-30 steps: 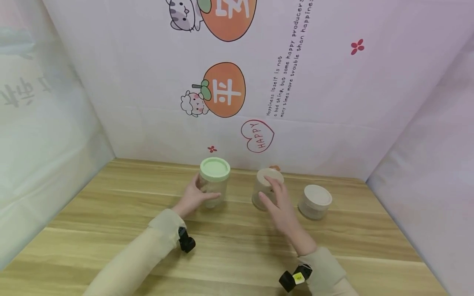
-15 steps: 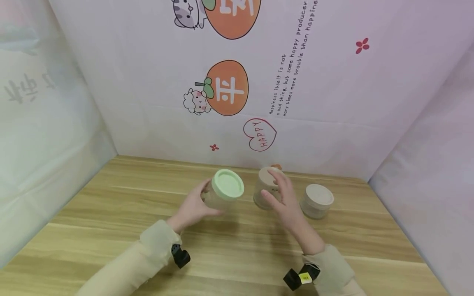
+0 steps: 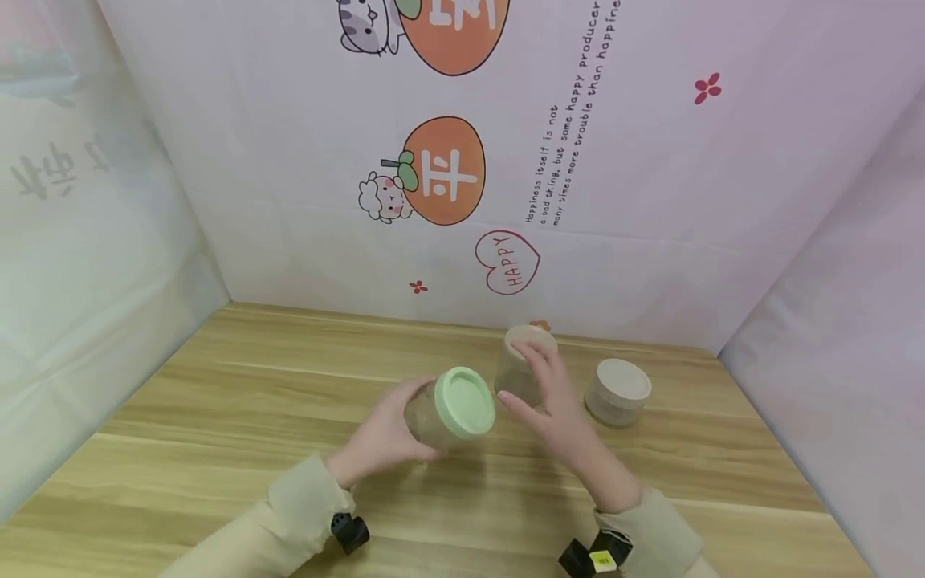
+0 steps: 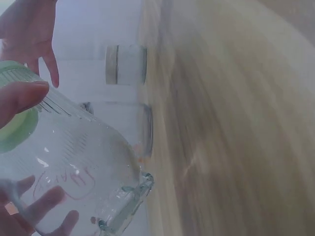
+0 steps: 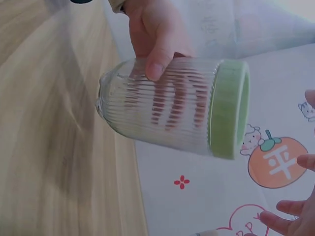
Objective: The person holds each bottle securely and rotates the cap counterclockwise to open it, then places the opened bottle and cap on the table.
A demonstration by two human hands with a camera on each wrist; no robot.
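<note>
Clear ribbed glass formed a cylindrical jar with a round pale-green lid (image 5: 167,110), tilted above a wood-grain table (image 3: 217,417). The left hand (image 3: 386,429) gripped its side, fingers and thumb curled; the right hand (image 3: 552,405) was spread near the lid, apart from it. Good handling likely meant a firm grip below the rim. The jar looked empty. Beyond stood a tall, beige-lidded clear jar (image 3: 513,373) and a short, beige-lidded clear jar (image 3: 617,393), contents unclear.
</note>
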